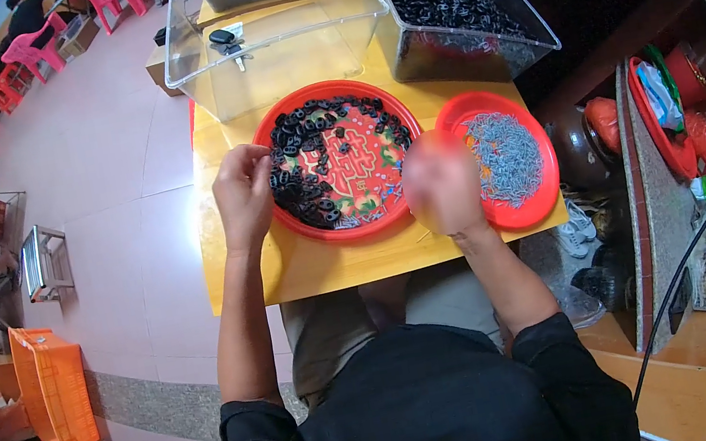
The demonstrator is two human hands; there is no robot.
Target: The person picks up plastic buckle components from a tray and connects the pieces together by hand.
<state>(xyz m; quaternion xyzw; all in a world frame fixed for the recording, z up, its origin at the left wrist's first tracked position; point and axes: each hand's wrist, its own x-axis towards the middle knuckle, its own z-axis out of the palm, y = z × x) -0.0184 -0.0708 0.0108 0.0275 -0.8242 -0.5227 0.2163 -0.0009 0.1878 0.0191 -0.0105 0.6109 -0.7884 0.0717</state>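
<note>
My left hand (243, 194) hovers at the left rim of a large red plate (329, 92), fingers pinched together, apparently on a small black ring; the piece itself is too small to tell. The plate holds several black rubber rings (297, 159) heaped on its left side. My right hand (439, 184) is motion-blurred between the two plates, fingers curled; what it holds cannot be made out. A smaller red plate (461, 110) on the right carries a pile of small grey metal pieces (507, 157).
The plates sit on a small yellow table (324, 268). Behind them stand a clear plastic bin (283, 39) with a key inside and another clear bin (458, 13) full of black rings. An orange crate (54, 391) lies left; cluttered shelves stand right.
</note>
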